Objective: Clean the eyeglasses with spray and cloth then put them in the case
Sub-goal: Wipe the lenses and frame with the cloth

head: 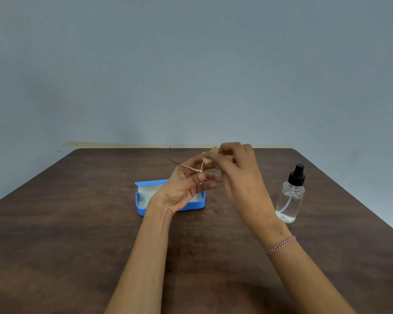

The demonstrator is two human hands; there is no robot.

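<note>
My left hand (183,189) holds the thin-framed eyeglasses (192,169) in the air above the table, thumb and fingers pinching the frame near one lens; one temple arm sticks out to the upper left. My right hand (236,171) pinches a small yellowish cloth (208,160) against the upper part of the glasses; most of the cloth is hidden by the fingers. The open blue case (143,203) with a pale lining lies on the table beneath and behind my left hand. A clear spray bottle (290,196) with a black nozzle stands upright to the right.
A dark brown wooden table (77,234) fills the lower view, its far edge against a plain grey wall. A red-and-white thread bracelet sits on my right wrist.
</note>
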